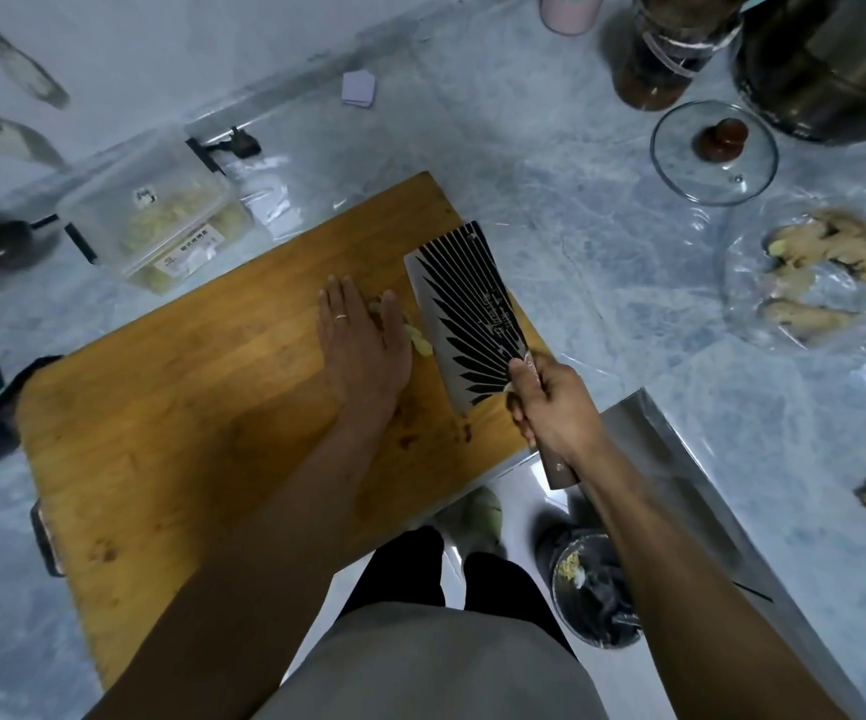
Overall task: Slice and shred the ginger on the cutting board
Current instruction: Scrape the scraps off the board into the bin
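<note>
A pale blue-grey marbled countertop (550, 163) fills most of the frame, with a metal edge strip (690, 459) at lower right. Below it, a light, glossy floor (519, 517) shows. The lighting is dim and cool.

Cutting board (187, 407) is warm honey-orange wood with a few dark specks. On it, the cleaver (464, 314) is silver with black feather-like stripes (pretty striking). Pale yellow ginger (418, 341) sits right beside the blade. The counter (602, 262) around the board is mottled grey-blue marble.
</note>
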The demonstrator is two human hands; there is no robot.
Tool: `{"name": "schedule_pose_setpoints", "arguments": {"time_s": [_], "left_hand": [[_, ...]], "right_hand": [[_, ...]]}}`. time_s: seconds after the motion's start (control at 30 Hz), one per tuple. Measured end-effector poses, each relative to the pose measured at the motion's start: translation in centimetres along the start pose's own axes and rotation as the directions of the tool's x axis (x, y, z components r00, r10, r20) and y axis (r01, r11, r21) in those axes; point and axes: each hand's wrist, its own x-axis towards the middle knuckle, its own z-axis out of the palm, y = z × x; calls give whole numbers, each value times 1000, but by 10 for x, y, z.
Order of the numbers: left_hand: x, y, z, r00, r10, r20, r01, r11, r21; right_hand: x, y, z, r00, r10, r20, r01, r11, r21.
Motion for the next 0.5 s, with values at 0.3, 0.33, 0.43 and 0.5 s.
{"name": "schedule_pose_setpoints", "arguments": {"time_s": [0.3, 0.33, 0.43, 0.5], "left_hand": [[1, -3, 3, 999, 1, -40, -3, 998, -55], [1, -3, 3, 999, 6, -42, -9, 998, -62], [0, -4, 4, 998, 5, -57, -9, 997, -72], [-1, -1, 6, 998, -2, -58, -3, 996, -87]], "right_hand": [[14, -25, 12, 993, -65, 96, 74, 992, -102], [11, -22, 13, 993, -65, 95, 75, 990, -117], [-4, -5, 22, 994, -64, 84, 78, 983, -167], [-8, 2, 29, 993, -86, 75, 99, 975, -200]]}}
